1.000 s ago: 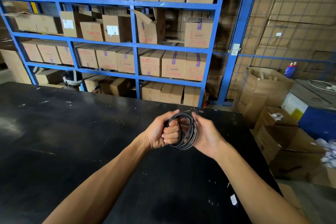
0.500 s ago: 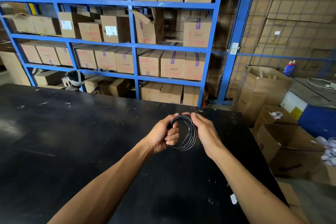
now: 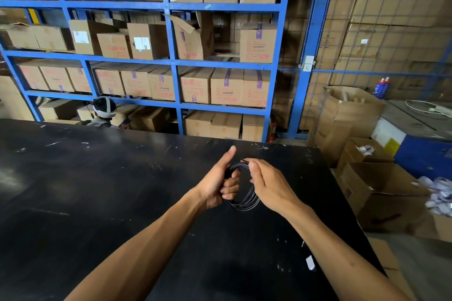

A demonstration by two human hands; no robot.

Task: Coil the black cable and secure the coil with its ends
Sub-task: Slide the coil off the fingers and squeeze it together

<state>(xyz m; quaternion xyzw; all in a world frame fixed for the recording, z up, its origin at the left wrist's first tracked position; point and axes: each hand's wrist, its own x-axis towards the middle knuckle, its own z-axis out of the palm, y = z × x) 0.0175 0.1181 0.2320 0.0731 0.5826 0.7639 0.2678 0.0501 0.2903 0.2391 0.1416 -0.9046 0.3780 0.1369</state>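
Note:
A black cable (image 3: 244, 204), wound into a small coil of several loops, hangs in the air above the black table (image 3: 97, 190). My left hand (image 3: 219, 182) grips the coil's left side with curled fingers, thumb pointing up. My right hand (image 3: 266, 182) pinches the cable at the top of the coil between thumb and fingers, where a short cable tip sticks out. The coil's right side is hidden behind my right hand.
Blue shelving (image 3: 171, 61) full of cardboard boxes stands behind the table. A person's head (image 3: 104, 109) shows beyond the table's far edge. Open cardboard boxes (image 3: 381, 193) sit on the floor to the right. Small white scraps (image 3: 310, 262) lie on the table near my right forearm.
My left thumb has lifted off the coil and now points up. My right hand has moved from cupping the coil's right side to pinching the cable at its top.

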